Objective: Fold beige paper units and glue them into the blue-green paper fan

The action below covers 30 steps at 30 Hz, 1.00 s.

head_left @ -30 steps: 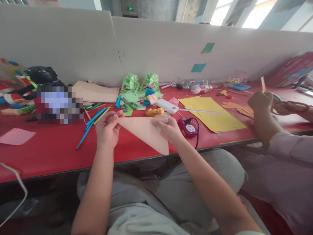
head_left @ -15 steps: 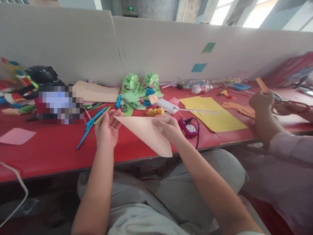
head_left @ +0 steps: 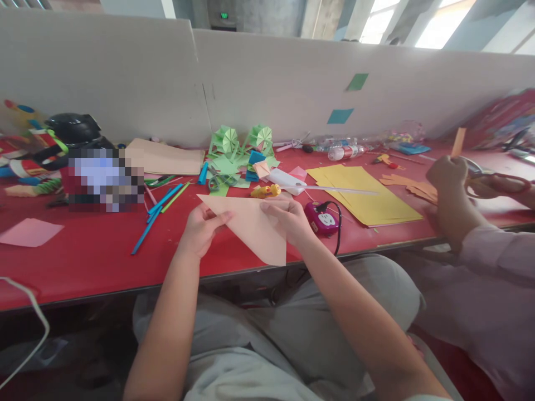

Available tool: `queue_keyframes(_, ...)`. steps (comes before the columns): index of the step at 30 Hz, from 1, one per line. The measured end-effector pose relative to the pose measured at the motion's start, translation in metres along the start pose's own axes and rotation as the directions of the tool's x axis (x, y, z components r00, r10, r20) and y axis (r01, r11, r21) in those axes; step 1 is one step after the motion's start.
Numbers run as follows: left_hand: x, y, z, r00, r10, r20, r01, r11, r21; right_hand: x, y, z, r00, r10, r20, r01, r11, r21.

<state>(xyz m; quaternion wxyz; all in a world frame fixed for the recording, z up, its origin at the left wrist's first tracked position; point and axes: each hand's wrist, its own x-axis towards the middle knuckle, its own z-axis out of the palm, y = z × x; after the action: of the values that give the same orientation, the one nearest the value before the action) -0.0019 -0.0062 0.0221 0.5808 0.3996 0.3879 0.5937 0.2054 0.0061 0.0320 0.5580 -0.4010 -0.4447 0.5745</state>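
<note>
A sheet of pale peach paper [head_left: 254, 225], folded to a triangle, is held up over the front of the red table [head_left: 104, 267]. My left hand [head_left: 203, 227] pinches it near its pointed left corner, thumb in front and fingers behind. On the other side my right hand [head_left: 288, 218] grips the upper right part, with its thumb on the near face. The paper's lower edge curls loosely. Just behind it lie a yellow glue gun [head_left: 266, 191] and a white handheld piece [head_left: 286, 181] near a clear glue stick.
Green folded-paper pieces [head_left: 225, 139] stand by the partition. Blue paper strips [head_left: 156, 209] lie left, yellow sheets [head_left: 365, 195] right. A purple power socket [head_left: 321, 218] sits near my right hand. At far right, a co-worker's hand [head_left: 447, 171] holds an orange strip beside scissors [head_left: 480, 181].
My left hand has moved right and closed from an open palm onto the paper's left part. The paper's lower corner has shifted slightly left. The co-worker's orange strip has tilted more upright.
</note>
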Motion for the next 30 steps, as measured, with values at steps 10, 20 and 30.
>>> queue_keyframes(10, 0.007, -0.006, -0.002, 0.979, 0.102, -0.179, -0.095, 0.994, 0.051, -0.003, -0.003, 0.001, 0.998, 0.056, -0.019, -0.056, 0.998, -0.004)
queue_keyframes(20, 0.012, -0.008, -0.001, 0.896, 0.263, -0.358, -0.264, 0.963, 0.050, -0.008, -0.003, 0.009, 0.993, 0.118, -0.002, -0.117, 0.990, 0.072)
queue_keyframes(30, 0.014, -0.003, 0.002, 0.849, 0.265, -0.458, -0.334, 0.939, -0.076, -0.009, 0.003, 0.012, 0.994, 0.106, 0.015, -0.106, 0.993, 0.052)
